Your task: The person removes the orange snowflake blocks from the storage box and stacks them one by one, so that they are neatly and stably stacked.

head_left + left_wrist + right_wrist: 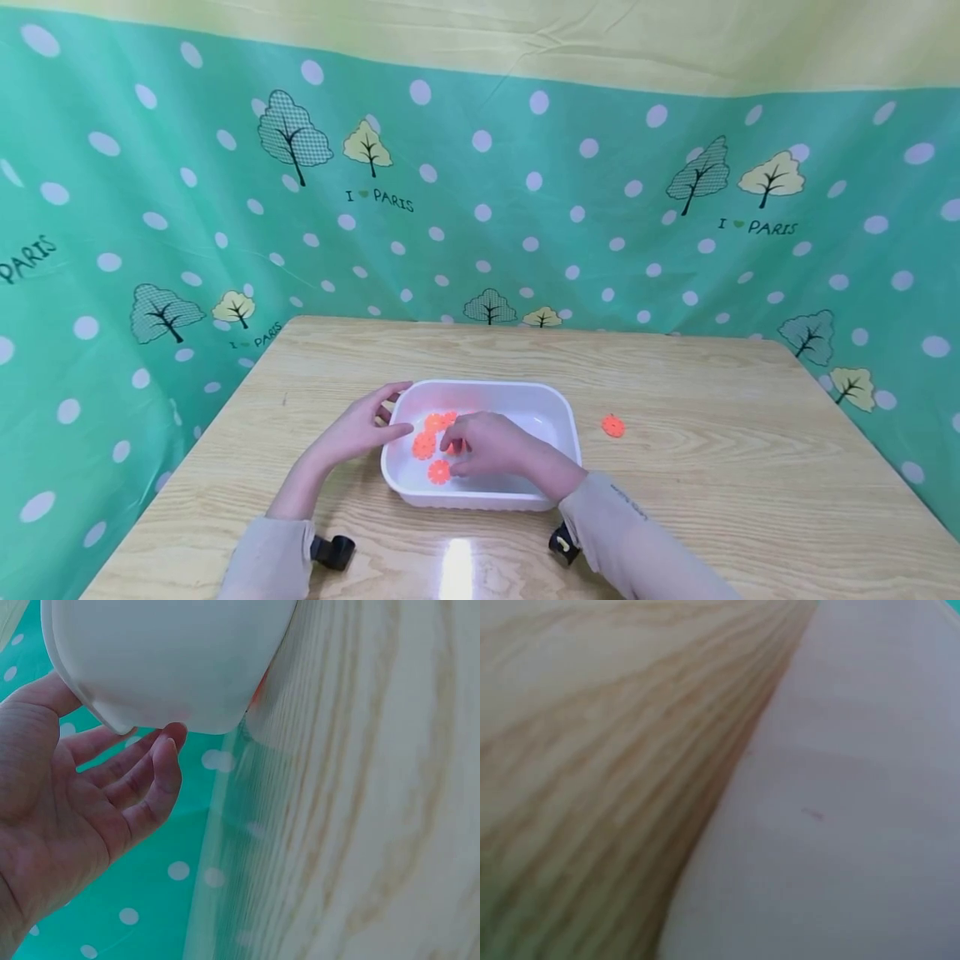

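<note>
A white rectangular plastic basin (pixel 491 501) stands on the wooden table. My left hand (pixel 363 428) grips its left end, thumb over the rim and the other fingers around the outside. In the left wrist view, that hand (pixel 101 776) has bent fingers against the basin's wall (pixel 176 664). My right hand (pixel 491 443) reaches down inside the basin, with thumb and forefinger apart above notched orange discs. One disc (pixel 438 472) lies beside the thumb, another disc (pixel 423 445) farther left. A further one is partly hidden under the hand. The right wrist view shows only the basin's outer side (pixel 832 802), blurred.
A single orange disc (pixel 612 426) lies on the table (pixel 697 492) to the right of the basin. Behind the table hangs a green dotted curtain (pixel 480 250) printed with trees. Black wrist devices (pixel 333 552) sit at both sleeves, near the table's front.
</note>
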Motion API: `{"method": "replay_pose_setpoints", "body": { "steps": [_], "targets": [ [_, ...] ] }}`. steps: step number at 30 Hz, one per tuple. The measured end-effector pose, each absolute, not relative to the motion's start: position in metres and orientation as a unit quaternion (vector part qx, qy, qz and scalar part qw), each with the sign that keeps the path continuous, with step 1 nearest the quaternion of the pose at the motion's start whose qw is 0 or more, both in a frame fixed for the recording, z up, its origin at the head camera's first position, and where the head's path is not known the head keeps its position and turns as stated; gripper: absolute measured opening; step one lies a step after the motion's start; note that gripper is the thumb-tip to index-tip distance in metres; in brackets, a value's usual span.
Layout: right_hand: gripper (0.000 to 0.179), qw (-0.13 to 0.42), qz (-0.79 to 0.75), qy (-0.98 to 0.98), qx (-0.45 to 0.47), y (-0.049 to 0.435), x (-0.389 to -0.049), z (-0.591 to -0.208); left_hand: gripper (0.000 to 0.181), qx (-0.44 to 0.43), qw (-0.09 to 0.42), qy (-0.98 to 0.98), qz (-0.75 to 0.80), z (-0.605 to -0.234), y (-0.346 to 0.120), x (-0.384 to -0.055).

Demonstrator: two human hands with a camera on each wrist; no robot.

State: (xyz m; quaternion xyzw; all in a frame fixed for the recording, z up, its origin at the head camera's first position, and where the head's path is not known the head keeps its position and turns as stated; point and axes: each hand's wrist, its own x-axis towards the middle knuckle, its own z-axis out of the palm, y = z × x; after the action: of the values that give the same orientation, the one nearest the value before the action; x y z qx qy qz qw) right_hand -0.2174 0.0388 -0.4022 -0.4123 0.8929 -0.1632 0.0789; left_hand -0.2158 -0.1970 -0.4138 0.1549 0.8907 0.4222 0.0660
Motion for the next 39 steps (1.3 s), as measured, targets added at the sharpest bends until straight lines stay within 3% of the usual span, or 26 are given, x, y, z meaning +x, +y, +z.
{"method": "replay_pose_setpoints", "body": {
  "steps": [13, 30, 39],
  "targets": [
    [0.027, 0.077, -0.115, 0.889, -0.435, 0.032, -0.213, -0.417, 0.064, 0.156, 0.063, 0.889, 0.425, -0.413, -0.197, -0.216],
    [0.015, 0.08, -0.103, 0.888, -0.44, 0.03, -0.212, -0.416, 0.066, 0.149, 0.065, 0.89, 0.426, -0.413, -0.197, -0.216],
    [0.022, 0.075, -0.116, 0.885, -0.446, 0.032, -0.212, -0.417, 0.065, 0.155, 0.063, 0.888, 0.428, -0.413, -0.197, -0.216]
  ]
}}
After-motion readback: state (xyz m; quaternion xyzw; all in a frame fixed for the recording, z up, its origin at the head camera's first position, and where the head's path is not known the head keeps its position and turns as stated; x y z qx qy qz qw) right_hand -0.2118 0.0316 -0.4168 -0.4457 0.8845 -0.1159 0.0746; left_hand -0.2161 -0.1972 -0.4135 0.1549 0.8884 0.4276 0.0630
